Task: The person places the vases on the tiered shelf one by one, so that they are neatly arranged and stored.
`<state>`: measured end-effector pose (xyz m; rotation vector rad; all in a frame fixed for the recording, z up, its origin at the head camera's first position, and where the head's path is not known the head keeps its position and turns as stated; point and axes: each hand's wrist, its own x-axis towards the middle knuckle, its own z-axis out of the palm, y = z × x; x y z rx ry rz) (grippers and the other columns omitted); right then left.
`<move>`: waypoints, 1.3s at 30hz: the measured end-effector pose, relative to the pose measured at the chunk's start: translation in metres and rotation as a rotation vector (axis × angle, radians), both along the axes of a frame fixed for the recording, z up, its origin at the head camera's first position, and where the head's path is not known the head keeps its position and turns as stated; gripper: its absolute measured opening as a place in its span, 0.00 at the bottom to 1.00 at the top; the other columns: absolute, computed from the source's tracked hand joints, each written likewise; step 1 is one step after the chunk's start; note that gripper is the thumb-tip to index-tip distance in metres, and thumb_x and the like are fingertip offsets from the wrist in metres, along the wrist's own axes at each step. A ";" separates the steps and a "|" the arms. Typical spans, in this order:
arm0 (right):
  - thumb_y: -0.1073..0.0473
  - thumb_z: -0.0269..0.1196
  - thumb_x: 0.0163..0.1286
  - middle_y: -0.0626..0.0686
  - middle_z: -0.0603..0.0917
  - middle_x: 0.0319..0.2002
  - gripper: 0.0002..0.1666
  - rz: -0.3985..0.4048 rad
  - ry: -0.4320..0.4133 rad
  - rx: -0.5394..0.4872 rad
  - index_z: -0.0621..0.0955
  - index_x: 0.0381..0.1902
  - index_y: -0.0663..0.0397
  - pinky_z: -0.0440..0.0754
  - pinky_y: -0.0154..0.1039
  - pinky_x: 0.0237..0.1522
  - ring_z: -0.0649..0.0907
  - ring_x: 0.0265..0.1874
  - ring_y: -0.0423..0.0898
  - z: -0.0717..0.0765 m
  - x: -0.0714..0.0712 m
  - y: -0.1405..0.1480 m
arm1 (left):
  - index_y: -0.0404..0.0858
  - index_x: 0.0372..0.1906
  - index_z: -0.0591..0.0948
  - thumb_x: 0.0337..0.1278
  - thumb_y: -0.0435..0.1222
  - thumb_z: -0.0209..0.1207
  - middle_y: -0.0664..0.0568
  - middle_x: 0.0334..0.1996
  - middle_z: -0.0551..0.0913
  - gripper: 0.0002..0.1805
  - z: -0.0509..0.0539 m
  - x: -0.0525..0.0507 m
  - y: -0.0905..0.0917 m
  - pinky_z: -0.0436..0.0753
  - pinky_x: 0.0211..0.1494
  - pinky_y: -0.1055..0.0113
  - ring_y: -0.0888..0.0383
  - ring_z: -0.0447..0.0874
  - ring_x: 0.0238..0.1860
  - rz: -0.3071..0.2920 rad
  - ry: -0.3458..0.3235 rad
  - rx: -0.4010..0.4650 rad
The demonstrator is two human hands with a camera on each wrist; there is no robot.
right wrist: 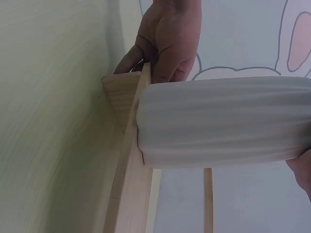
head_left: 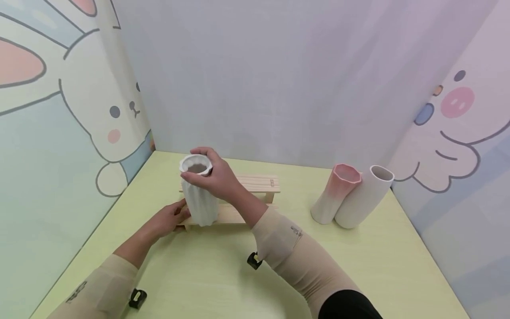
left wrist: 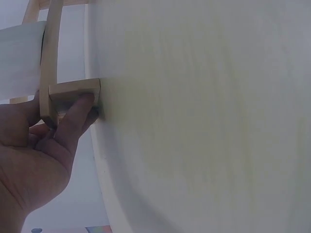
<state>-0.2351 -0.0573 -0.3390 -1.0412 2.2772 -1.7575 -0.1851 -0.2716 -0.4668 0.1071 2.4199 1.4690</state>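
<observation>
A white ribbed vase (head_left: 202, 201) stands upright at the left end of the lower step of a two-step wooden stand (head_left: 235, 215). My right hand (head_left: 217, 177) grips its rim from the right, thumb in front and fingers behind. At the stand's lower left end, my left hand (head_left: 169, 219) holds the board; the left wrist view shows its fingers (left wrist: 73, 116) around the board's end and leg (left wrist: 75, 90). In the right wrist view the vase (right wrist: 218, 124) has its base on the board (right wrist: 131, 179), with the left hand (right wrist: 170, 39) at the board's end.
A pink-and-white vase (head_left: 336, 190) and a smooth white vase (head_left: 364, 197) stand side by side, touching, on the right of the pale yellow table (head_left: 398, 266). Behind the table hangs a plain curtain (head_left: 271, 88); panels with cartoon animals flank both sides.
</observation>
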 end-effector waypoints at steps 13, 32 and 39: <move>0.43 0.69 0.62 0.49 0.79 0.47 0.35 0.015 -0.024 0.000 0.67 0.64 0.34 0.85 0.37 0.38 0.82 0.42 0.42 -0.003 -0.001 -0.001 | 0.50 0.79 0.52 0.73 0.52 0.48 0.36 0.64 0.72 0.36 0.002 0.002 0.000 0.86 0.50 0.58 0.47 0.80 0.55 -0.016 -0.005 0.029; 0.43 0.69 0.62 0.47 0.78 0.49 0.36 0.025 -0.083 -0.007 0.67 0.64 0.30 0.85 0.38 0.39 0.82 0.43 0.42 -0.001 0.001 -0.001 | 0.48 0.79 0.51 0.74 0.51 0.48 0.34 0.64 0.71 0.36 0.004 0.000 -0.001 0.85 0.51 0.57 0.47 0.78 0.57 -0.030 -0.012 0.029; 0.42 0.69 0.61 0.47 0.77 0.49 0.36 0.022 -0.084 -0.005 0.66 0.64 0.29 0.85 0.38 0.39 0.81 0.44 0.42 -0.002 0.002 -0.001 | 0.48 0.79 0.50 0.74 0.51 0.48 0.34 0.65 0.70 0.37 0.003 0.001 -0.001 0.85 0.52 0.57 0.45 0.77 0.59 -0.032 -0.015 0.029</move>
